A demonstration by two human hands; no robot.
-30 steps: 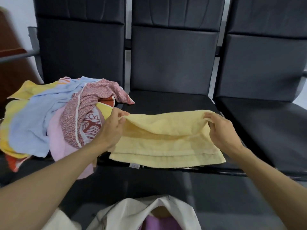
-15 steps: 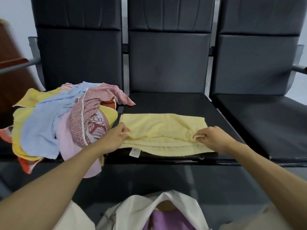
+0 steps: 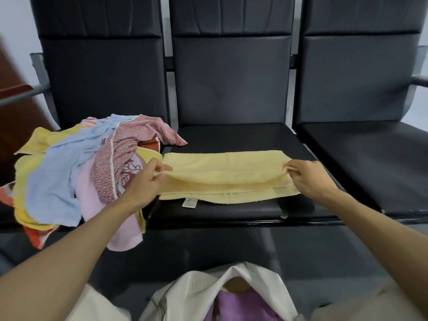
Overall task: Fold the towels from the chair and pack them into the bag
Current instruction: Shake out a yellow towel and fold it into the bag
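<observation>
Yellow towel (image 3: 227, 179) lies folded lengthwise on middle chair seat (image 3: 231, 140), centre frame. Left hand (image 3: 148, 181) pinches its 9 o'clock end, right hand (image 3: 310, 179) pinches the 3 o'clock end, top layer lifted. Loose towel pile (image 3: 69, 172) on the seat at 9 o'clock. White bag (image 3: 196, 293) at 6 o'clock, purple cloth (image 3: 240, 304) inside.
</observation>
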